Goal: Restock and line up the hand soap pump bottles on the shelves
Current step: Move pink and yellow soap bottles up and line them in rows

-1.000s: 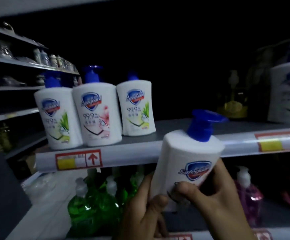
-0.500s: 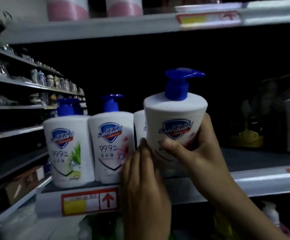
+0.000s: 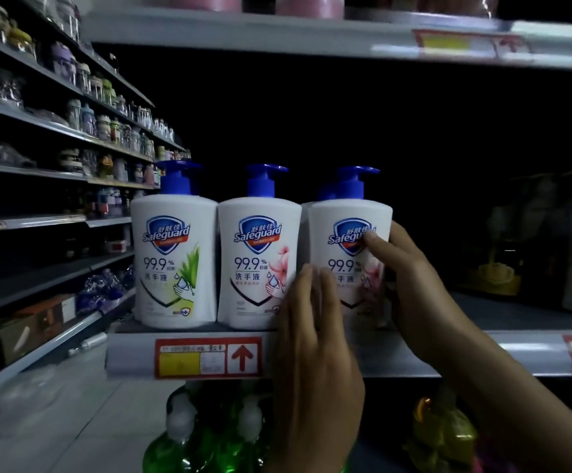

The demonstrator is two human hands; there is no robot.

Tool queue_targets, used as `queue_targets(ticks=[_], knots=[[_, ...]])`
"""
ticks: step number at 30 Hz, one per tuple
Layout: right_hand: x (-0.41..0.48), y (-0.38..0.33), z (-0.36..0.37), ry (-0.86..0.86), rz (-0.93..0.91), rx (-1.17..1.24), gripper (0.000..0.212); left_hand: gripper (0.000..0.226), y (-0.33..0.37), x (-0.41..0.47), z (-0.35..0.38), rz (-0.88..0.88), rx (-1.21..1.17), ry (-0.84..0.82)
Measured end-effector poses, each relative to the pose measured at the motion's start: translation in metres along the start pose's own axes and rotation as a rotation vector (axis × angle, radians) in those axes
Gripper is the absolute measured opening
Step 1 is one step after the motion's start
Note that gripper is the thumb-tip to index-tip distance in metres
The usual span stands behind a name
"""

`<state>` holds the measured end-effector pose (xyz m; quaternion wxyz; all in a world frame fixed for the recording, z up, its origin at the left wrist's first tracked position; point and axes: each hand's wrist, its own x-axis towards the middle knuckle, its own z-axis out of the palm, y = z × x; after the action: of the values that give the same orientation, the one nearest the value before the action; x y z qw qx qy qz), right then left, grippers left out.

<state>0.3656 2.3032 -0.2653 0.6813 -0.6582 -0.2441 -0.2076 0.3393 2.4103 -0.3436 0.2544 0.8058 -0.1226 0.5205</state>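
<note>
Shelf (image 3: pixel 134 356) front edge: green-label bottle (image 3: pixel 175 261) at left, pink-label bottle (image 3: pixel 259 264) touching it, both upright. Your left hand (image 3: pixel 315 353) lies flat, fingers straight and together, against the third bottle (image 3: pixel 346 233), which stands just beside the pink one. Your right hand (image 3: pixel 411 278) grips its right side, thumb across the logo.
</note>
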Motion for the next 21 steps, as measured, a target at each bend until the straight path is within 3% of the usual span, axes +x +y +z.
queue_targets(ticks=[3, 6, 8, 16, 21], knots=[[0.004, -0.004, 0.001, 0.017, 0.076, 0.062, 0.034, 0.059, -0.003, -0.002, 0.000, 0.024, 0.010, -0.057], [0.011, -0.012, 0.005, 0.030, 0.247, 0.222, 0.061, 0.056, -0.003, -0.002, -0.002, 0.036, 0.019, -0.060], [0.020, -0.013, 0.008, 0.094, 0.326, 0.187, 0.070, 0.056, -0.004, -0.003, -0.003, 0.051, 0.020, -0.066], [0.027, -0.005, 0.014, 0.102, 0.357, 0.089, 0.074, 0.073, -0.007, -0.004, -0.005, 0.059, -0.002, -0.097], [0.017, -0.013, 0.014, 0.014, 0.342, 0.153, 0.059, 0.056, -0.009, -0.006, -0.006, 0.115, -0.038, -0.036]])
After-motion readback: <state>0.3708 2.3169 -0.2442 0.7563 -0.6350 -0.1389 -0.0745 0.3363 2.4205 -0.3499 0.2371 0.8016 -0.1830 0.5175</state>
